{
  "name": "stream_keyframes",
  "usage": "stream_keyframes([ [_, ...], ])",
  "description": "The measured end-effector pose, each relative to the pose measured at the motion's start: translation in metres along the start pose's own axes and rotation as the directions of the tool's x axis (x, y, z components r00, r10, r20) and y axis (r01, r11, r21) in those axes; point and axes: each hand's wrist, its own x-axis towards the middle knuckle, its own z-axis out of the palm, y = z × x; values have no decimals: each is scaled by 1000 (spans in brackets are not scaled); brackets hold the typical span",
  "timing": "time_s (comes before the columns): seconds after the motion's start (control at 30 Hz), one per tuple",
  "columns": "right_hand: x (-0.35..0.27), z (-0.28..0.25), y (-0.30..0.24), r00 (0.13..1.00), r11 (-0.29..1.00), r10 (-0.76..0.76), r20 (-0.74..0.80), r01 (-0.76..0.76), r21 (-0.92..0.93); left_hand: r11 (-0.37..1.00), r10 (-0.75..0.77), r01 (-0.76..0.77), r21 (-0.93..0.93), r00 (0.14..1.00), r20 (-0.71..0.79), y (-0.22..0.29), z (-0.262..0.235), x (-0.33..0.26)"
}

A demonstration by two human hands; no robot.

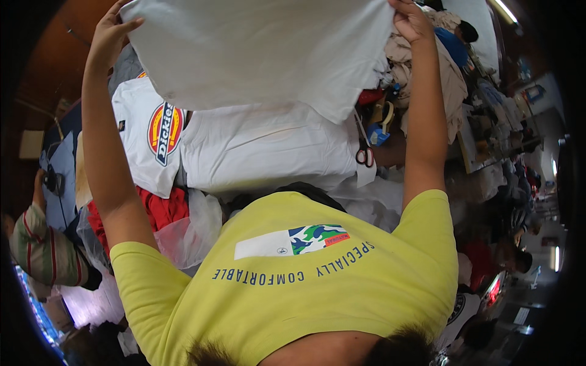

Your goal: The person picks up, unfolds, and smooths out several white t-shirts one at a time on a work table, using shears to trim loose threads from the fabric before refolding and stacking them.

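A white shirt with a round red and yellow emblem (151,131) lies toward the left edge of the bench, and a plain white folded garment (268,152) lies just beside it across the middle. Below the emblem shirt, red cloth (160,208) is bunched next to a clear plastic bag (190,232) at the bench's near edge. Red-handled scissors (364,152) rest at the right end of the plain white garment. Beyond them a heap of beige fabric (448,79) rises toward the far right corner, with what may be a blue tool (378,133) at its foot. A person in a striped sleeve (43,250) sits at the left.
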Motion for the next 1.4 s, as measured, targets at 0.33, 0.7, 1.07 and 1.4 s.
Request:
stream_keyframes([
  [0.33, 21, -24, 18, 976, 968, -199, -91, 181, -175, 997, 79, -77, 15, 980, -182, -10, -5, 11],
  [0.7, -332, -40, 105, 803, 658, 535, -263, -591, -466, 634, -757, 742, -219, 653, 21, -37, 70, -341],
  [1.07, -341, -13, 123, 811, 794, 488, -322, -566, -222, 679, -713, 655, -332, 696, -85, -32, 85, -373],
  [1.4, -331, -5, 63, 964, 963, 149, -220, -192, -187, 921, -386, 366, -136, 806, -449, 23, 64, -372],
])
